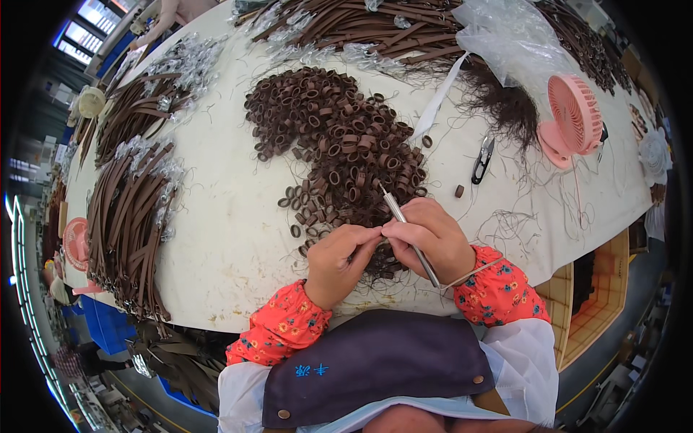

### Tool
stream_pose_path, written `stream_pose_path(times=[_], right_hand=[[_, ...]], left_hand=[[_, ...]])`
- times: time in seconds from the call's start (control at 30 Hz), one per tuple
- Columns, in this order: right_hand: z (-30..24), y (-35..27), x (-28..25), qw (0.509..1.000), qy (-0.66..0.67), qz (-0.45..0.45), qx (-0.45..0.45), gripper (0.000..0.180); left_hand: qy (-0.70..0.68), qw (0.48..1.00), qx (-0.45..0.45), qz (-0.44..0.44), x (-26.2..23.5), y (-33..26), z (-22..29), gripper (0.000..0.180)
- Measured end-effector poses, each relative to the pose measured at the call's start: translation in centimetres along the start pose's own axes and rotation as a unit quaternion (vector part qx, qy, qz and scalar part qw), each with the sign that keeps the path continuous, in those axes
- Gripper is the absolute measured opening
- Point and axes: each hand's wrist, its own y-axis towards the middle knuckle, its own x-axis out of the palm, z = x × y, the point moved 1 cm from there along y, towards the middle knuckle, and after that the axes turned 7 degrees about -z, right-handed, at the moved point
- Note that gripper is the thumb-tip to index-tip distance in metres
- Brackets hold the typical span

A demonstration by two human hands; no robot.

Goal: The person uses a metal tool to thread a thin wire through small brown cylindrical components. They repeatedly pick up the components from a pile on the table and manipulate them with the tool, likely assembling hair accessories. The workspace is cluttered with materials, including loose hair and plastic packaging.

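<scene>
My right hand (pixel 431 240) grips a silver pen-shaped metal tool (pixel 395 208) with a thin tip pointing away from me. A pale cord (pixel 476 271) trails from the tool's near end. Close against it, my left hand (pixel 338 261) is closed in a pinch, its fingertips meeting those of the right. Whatever lies between the fingertips is too small and hidden to make out. Just beyond both hands spreads a large heap of small brown strap loops (pixel 346 133), some scattered at its left edge. A single loop (pixel 459 191) lies apart on the right.
Black-handled thread snips (pixel 483 160) and a pink fan (pixel 572 119) stand to the right on the white-covered table (pixel 216 195). Brown straps (pixel 130 224) lie bundled at left, more at the far side beside a clear plastic bag (pixel 512 43). Loose threads (pixel 509 227) litter the right.
</scene>
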Motion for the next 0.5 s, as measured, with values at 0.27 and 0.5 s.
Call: stream_pose_path(times=[0.27, 0.5], right_hand=[[-0.1, 0.2, -0.2, 1.000, 0.008, -0.011, 0.002, 0.043], [-0.3, 0.1, 0.0, 1.000, 0.012, -0.006, 0.015, 0.041]], left_hand=[[-0.171, 0.978, -0.114, 0.035, 1.0, 0.0, 1.0, 0.012], [-0.009, 0.999, -0.031, -0.027, -0.1, 0.0, 0.5, 0.013]])
